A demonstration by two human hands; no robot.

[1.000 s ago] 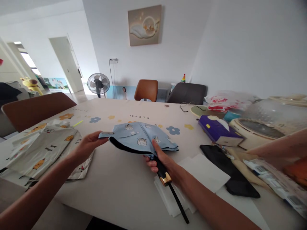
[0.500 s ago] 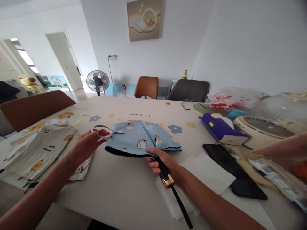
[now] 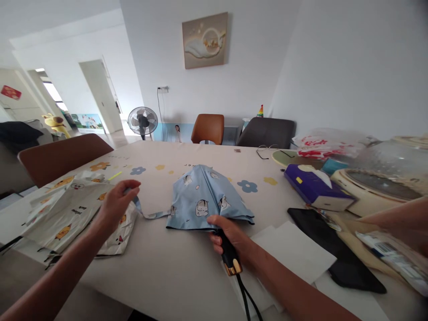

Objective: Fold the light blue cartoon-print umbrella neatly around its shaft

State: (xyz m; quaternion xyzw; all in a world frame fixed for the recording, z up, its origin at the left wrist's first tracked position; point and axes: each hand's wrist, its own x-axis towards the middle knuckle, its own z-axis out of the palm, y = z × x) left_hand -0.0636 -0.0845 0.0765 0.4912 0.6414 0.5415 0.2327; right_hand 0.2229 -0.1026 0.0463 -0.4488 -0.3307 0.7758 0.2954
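A light blue umbrella [image 3: 200,191] printed with cartoon cats is folded loosely over the table, its canopy fabric hanging slack. My right hand [image 3: 229,236] is wrapped round the top of its black handle [image 3: 230,256], with the thumb on the canopy's hem. A black wrist loop dangles from the gold-trimmed end. Off to the left, my left hand [image 3: 122,200] pinches the end of the umbrella's blue strap [image 3: 152,216], which runs slack to the canopy edge. Beneath and behind that hand lies a pile of cream printed fabric [image 3: 72,214].
White paper sheets [image 3: 290,249] and a black flat pouch [image 3: 337,254] lie right of my right forearm. Beyond are a purple tissue box [image 3: 316,187], a round cream appliance [image 3: 374,187] and eyeglasses [image 3: 267,150]. Another person's arm [image 3: 397,214] reaches in at the right edge.
My left hand has moved left and slightly up, drawing the strap out from the canopy. The canopy has shifted into a more peaked shape. The camera view has tilted upward.
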